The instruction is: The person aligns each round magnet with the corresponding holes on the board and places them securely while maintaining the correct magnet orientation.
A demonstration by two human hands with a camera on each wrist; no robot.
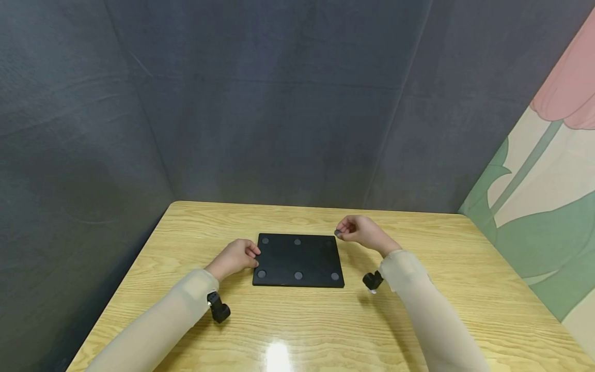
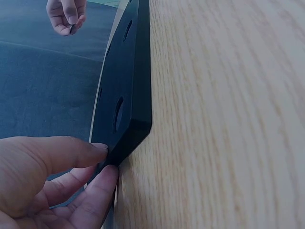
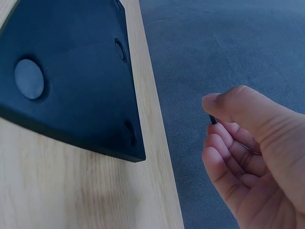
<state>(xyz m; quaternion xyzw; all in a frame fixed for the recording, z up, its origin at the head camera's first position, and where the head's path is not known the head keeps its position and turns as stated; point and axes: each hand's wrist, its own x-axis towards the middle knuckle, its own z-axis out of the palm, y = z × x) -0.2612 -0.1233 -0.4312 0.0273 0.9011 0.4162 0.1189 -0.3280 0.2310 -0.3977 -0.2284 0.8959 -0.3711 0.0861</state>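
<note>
A thin black rectangular board (image 1: 297, 258) lies flat on the table, with round recesses along its far and near sides. Grey discs, such as the disc (image 3: 29, 78), sit in several of them; the far right recess (image 3: 130, 133) looks dark. At the board's left edge, my left hand (image 1: 236, 257) grips the rim between thumb and fingers, as the left wrist view shows. My right hand (image 1: 364, 233) is raised just beyond the far right corner, apart from the board. Between its thumb and forefinger it pinches a small dark disc (image 3: 213, 119), seen nearly edge-on.
The wooden table (image 1: 297, 320) extends around the board on all sides. Behind it hangs a dark grey cloth (image 1: 288, 103), which also covers the left side. A wall with a painted flower (image 1: 548, 222) stands at the right. Each wrist carries a small black camera (image 1: 218, 307).
</note>
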